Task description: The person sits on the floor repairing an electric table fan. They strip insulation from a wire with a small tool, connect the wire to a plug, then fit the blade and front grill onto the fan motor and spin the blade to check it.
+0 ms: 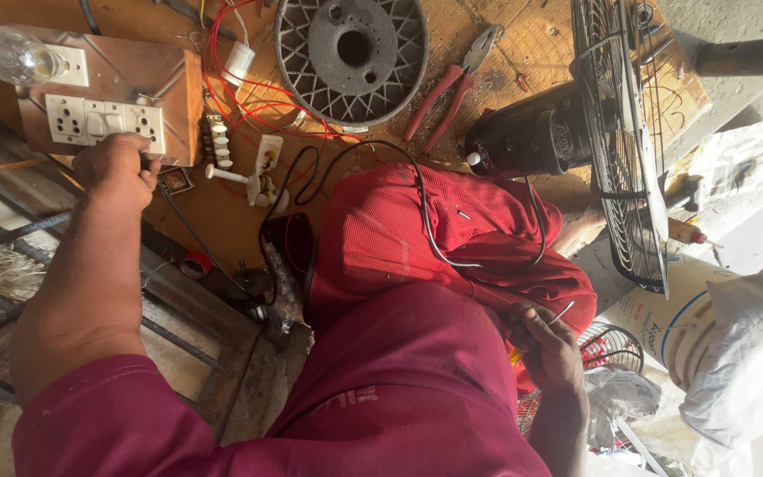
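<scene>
From the head view, my left hand [121, 168] reaches to the wooden switchboard [108, 102] on the desk [214, 212], fingers curled together against its lower edge just below the white sockets and switches [103, 122]; the grip rests on the board rather than clamping anything. A clear bulb [15, 55] sits in the holder at the board's far corner. My right hand [547, 349] lies low beside my lap, closed on a small screwdriver [540, 331] with a yellow handle, its thin shaft pointing up and away.

To do this well, I judge I should press one switch squarely with a fingertip, keep my palm off the bare red wires [249, 97] beside the board, and hold the screwdriver tip clear of the black cable [426, 221] that runs over the red cloth [434, 230] to the fan motor [532, 137].

As for containers, a white bucket [664, 318] stands near my right hand, beneath the wire fan guard [629, 141]; what is in it I cannot tell. Red-handled pliers [448, 93] lie next to a round grey grille [351, 53].
</scene>
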